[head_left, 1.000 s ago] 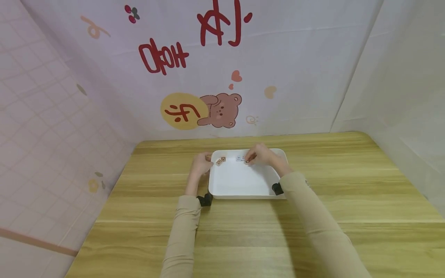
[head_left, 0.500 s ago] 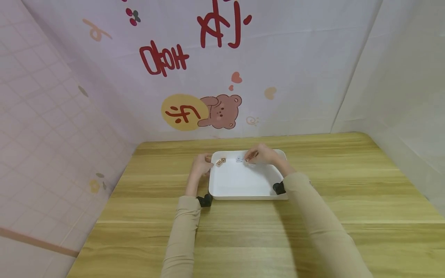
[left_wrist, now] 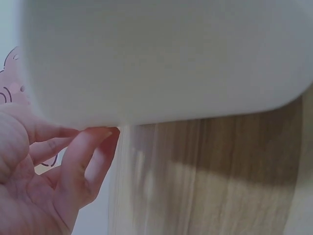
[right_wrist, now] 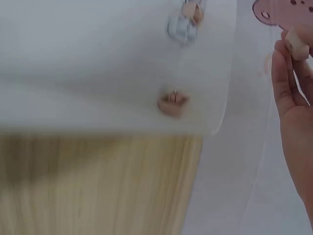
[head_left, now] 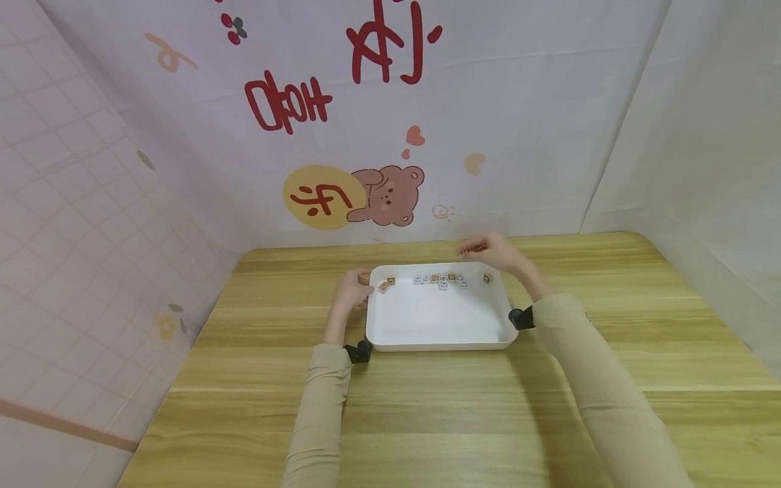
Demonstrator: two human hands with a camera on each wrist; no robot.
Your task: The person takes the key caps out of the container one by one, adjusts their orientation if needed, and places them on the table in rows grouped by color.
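Wood-grain table [head_left: 427, 420]; behind its far edge, a pale sheet [head_left: 537, 88] printed with red characters [head_left: 383, 47] and a bear [head_left: 393, 196]; beyond its left edge, a grid-patterned wall covering [head_left: 73, 190].

Looks like a curtained-off tabletop corner, home or studio unclear; has a yellowish wood-grain table [head_left: 439, 413] backed by creased white bear-printed cloth [head_left: 366, 139].

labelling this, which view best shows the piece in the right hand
Right wrist view: the small piece is close up, pinched in the right hand. In the head view it is tiny and unclear; the left wrist view does not show it.
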